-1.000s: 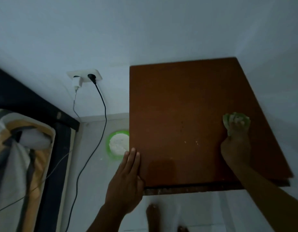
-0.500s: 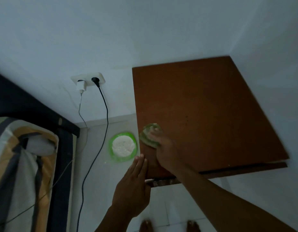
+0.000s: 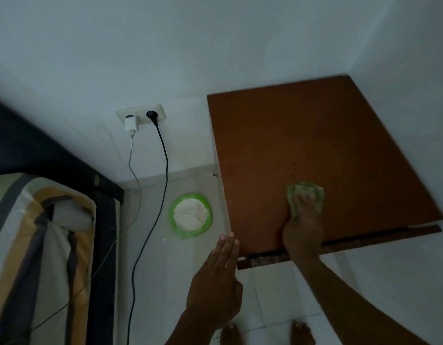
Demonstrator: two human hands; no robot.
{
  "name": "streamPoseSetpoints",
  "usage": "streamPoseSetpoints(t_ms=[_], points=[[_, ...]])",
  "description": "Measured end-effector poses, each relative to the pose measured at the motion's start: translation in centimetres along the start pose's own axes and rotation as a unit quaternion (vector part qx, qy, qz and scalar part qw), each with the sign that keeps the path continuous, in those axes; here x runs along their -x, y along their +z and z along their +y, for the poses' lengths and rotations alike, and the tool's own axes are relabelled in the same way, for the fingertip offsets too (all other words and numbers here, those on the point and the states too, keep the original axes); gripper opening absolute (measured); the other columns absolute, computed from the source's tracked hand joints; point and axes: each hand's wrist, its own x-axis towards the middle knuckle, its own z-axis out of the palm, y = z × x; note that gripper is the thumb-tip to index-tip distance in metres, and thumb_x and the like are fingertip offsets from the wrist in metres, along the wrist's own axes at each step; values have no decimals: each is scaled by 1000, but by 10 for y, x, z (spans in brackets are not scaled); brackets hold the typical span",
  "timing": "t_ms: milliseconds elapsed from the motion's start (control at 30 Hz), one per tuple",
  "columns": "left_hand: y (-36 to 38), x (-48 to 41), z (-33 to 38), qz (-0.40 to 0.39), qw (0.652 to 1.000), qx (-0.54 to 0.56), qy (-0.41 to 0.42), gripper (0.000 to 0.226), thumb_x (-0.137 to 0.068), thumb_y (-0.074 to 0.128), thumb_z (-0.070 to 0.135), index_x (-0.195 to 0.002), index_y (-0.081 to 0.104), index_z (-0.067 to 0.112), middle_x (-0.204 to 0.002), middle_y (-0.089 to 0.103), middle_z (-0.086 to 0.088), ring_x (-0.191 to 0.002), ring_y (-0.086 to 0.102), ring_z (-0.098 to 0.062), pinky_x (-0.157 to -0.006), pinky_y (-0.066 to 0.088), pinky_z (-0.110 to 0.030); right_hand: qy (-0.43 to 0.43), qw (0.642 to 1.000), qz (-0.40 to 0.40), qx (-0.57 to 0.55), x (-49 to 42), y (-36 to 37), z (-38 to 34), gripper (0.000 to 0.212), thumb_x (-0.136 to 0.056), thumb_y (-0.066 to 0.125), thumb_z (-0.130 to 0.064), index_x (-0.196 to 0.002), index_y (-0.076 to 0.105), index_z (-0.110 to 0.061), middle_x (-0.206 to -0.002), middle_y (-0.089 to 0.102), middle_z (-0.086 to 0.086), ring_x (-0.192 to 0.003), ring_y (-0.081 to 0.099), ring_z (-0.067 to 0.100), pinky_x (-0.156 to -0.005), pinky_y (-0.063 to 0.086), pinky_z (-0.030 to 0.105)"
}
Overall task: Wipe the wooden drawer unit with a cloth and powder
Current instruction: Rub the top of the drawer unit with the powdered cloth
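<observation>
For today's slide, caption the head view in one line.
Right hand presses green cloth on wooden drawer unit; left hand steadies its corner.

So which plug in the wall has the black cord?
The right-hand one, the round black plug in the wall socket. Its thick black cord hangs to the floor; the left one is a white charger.

Two hands (image 3: 303,220), one cloth (image 3: 305,192), one powder plate (image 3: 189,215), seemingly two plugs (image 3: 140,119).

Right hand (image 3: 303,226) on cloth (image 3: 305,197)
</observation>
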Motion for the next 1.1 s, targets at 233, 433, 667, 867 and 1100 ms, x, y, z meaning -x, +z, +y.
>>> streamPoseSetpoints(t_ms=[233,433,667,867,1100], points=[[-9,0,0,-34,999,0,-2,80,-82,15,38,-158,-2,18,-164,-16,8,-149,-20,-11,-120,25,-32,-24,898,-411,-157,-32,56,-148,48,-87,49,9,-123,68,-16,-126,66,6,-99,69,29,-85,57,31],[-3,-1,-3,-29,999,-41,4,79,-83,30,31,-157,13,11,-167,0,-4,-153,-6,-22,-118,30,-38,53,931,-302,-197,-55,4,-133,30,-94,60,-15,-122,68,-24,-110,70,-6,-61,62,-2,-54,52,14],[3,4,13,-24,999,-31,-14,77,-78,37,29,-151,34,5,-163,20,-12,-151,19,-26,-110,42,-38,31,982,-181,-51,-47,-35,-17,41,-96,54,-1,-133,59,-17,-138,59,6,-126,56,25,-110,44,39],[-1,0,13,-32,998,-47,-22,77,-83,39,32,-156,22,12,-165,9,-7,-152,11,-24,-112,39,-36,-83,970,-228,-8,-22,17,-38,54,-91,45,11,-141,51,-9,-152,43,6,-146,31,16,-121,11,17],[-11,1,13,-61,996,-59,-5,79,-95,34,32,-154,-17,23,-160,-29,4,-147,-26,-15,-123,14,-31,-102,910,-394,-82,-36,38,-118,42,-89,53,5,-124,68,-14,-131,63,11,-112,62,20,-92,46,15]])
